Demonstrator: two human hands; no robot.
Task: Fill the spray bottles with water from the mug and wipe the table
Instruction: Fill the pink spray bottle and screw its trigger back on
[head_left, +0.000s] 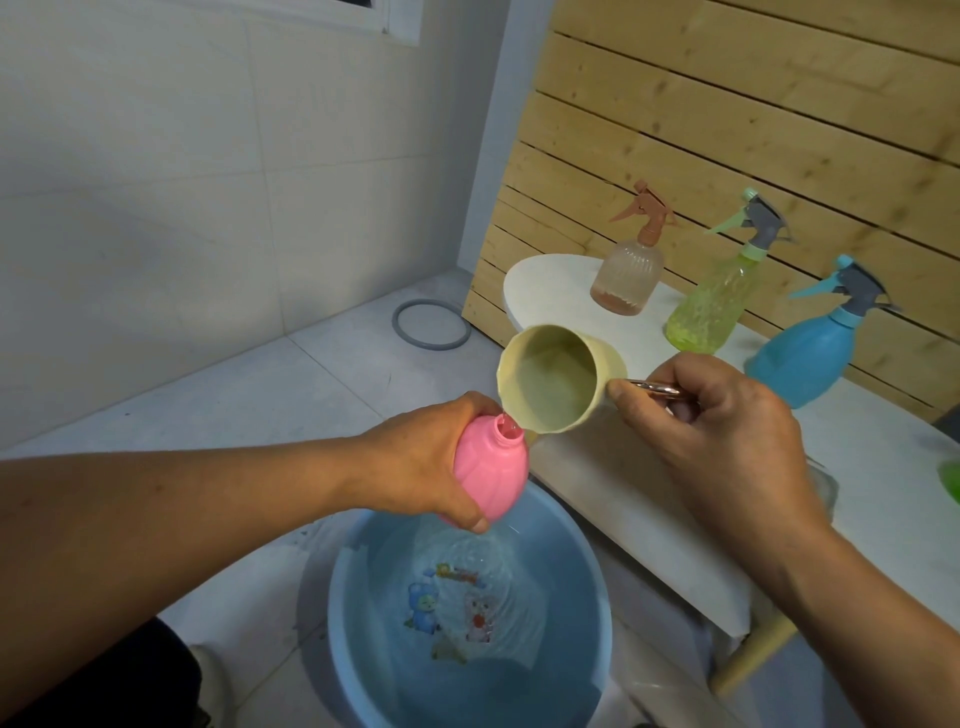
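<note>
Left fingers (467, 512) grip pink bottle (491, 475) over basin (343, 597); right fingers (631, 397) pinch mug (558, 379).

Four spray bottles (627, 275), one mug (561, 379), one basin (592, 561), one table (883, 499), two hands (426, 467).

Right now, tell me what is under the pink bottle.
Below the pink bottle, held by the left hand, sits a blue basin of rippling water with cartoon pictures on its bottom. The floor beneath the basin is covered.
</note>
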